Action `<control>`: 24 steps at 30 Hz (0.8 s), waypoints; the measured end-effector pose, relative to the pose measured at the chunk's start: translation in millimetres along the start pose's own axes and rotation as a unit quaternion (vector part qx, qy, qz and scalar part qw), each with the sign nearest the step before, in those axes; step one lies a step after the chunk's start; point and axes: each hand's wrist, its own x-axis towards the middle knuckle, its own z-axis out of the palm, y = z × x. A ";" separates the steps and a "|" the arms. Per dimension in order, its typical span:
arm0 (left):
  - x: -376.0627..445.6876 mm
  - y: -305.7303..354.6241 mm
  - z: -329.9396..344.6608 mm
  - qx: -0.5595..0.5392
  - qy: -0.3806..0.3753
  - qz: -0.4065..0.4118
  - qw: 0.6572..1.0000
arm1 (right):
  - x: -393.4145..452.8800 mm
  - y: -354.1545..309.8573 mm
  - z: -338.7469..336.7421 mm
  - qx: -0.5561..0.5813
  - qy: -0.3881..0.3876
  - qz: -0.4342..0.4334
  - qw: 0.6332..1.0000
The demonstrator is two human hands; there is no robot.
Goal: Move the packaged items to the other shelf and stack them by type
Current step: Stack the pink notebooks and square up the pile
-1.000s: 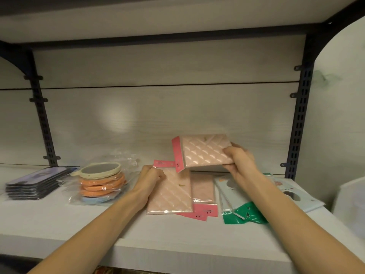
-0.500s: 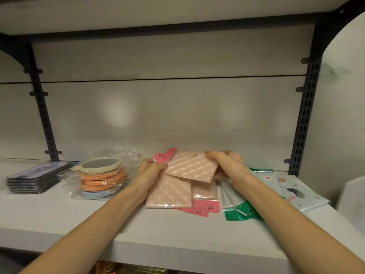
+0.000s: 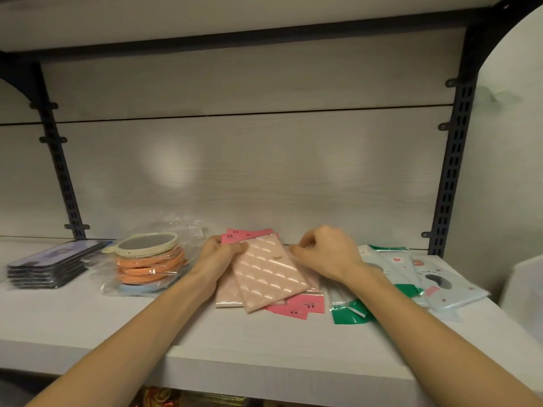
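Observation:
A pink quilted packaged item (image 3: 269, 274) lies skewed on top of a small pile of like pink packets (image 3: 227, 292) in the middle of the white shelf (image 3: 147, 324). My left hand (image 3: 219, 255) pinches the top packet's far left corner by its red header. My right hand (image 3: 324, 252) is curled at the packet's far right edge, fingertips on the plastic wrap. Red header cards (image 3: 299, 306) stick out from under the pile at the front.
Left of the pile stands a stack of bagged round mirrors (image 3: 150, 259), orange with a cream one on top. Dark flat packs (image 3: 50, 264) are stacked far left. Green-and-white and pale blue packets (image 3: 426, 277) lie fanned at right. Black shelf uprights (image 3: 449, 183) flank the back panel.
My right hand brought the pink packet down from the air onto the pile. It now lies flat and skewed there, with both hands at its far corners.

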 end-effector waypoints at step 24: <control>1.9 3.5 -4.6 0.047 0.009 -0.033 0.998 | 13.1 21.5 1.1 0.165 -0.097 0.084 0.978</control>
